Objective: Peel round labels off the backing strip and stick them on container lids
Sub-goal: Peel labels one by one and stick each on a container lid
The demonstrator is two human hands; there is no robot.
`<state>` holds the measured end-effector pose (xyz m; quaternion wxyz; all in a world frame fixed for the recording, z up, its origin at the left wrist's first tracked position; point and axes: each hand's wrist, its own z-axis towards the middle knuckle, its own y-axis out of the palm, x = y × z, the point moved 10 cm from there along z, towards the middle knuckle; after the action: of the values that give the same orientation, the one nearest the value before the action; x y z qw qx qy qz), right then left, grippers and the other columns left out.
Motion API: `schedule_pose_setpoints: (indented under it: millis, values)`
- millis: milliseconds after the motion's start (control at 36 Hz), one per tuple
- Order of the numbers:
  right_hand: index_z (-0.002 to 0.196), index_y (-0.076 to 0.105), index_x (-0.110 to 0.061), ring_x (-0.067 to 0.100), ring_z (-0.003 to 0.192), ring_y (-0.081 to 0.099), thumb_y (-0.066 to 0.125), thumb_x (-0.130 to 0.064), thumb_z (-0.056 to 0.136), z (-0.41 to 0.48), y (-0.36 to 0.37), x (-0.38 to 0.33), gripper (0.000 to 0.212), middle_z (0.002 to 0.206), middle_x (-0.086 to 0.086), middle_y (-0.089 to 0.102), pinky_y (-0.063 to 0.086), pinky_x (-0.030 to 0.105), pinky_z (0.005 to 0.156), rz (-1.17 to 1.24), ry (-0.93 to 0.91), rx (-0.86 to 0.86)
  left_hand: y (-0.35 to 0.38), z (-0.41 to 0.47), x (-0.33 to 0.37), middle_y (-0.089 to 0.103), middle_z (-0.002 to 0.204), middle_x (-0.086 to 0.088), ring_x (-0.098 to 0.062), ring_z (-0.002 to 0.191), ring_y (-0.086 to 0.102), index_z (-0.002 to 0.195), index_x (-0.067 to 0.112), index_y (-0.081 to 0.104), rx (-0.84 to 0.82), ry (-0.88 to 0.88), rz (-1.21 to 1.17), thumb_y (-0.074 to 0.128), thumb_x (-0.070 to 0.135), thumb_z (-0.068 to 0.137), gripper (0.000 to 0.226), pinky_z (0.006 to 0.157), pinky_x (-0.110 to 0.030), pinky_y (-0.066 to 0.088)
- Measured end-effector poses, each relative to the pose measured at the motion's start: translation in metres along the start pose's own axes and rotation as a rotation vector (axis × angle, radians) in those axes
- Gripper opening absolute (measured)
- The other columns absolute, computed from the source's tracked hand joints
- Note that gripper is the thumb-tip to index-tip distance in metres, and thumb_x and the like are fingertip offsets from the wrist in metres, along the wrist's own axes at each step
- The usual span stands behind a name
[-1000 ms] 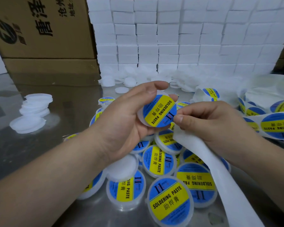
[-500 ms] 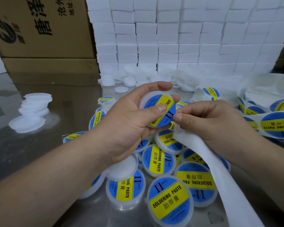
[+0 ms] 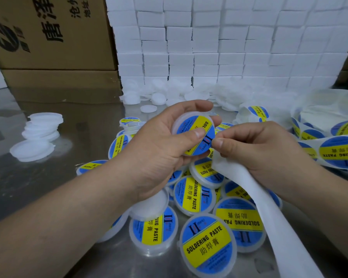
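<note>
My left hand grips a round translucent lid that carries a blue and yellow "SOLDERING PASTE" label; my thumb presses on the label's face. My right hand pinches the empty white backing strip, which trails down to the lower right. Its thumb tip sits beside the held lid's right edge. More labels on the strip curl at the right.
A pile of labelled lids lies on the metal table under my hands. Bare lids are stacked at the left and heaped at the back. White foam blocks and cardboard boxes form a wall behind.
My left thumb came onto the label and slid across it. The lid has turned in my left hand. My right hand stays on the backing strip.
</note>
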<state>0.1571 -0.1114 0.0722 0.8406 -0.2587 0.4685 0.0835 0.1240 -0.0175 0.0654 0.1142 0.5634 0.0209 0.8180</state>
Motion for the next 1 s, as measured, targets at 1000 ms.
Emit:
schedule_pose_setpoints:
  millis: [1000]
  values:
    - [0.063,0.070,-0.031,-0.004,0.043,0.047,0.067,-0.045,0.070,0.003,-0.013,0.006,0.016,0.052,-0.012,0.061,0.036,0.009,0.042,-0.116,0.046,0.128,-0.008,-0.003,0.025,0.072,0.098,0.003,-0.021,0.085,0.070,0.098,0.032,0.059,0.127,0.160,0.141,0.046,-0.005,0.089,0.040,0.066,-0.025,0.055]
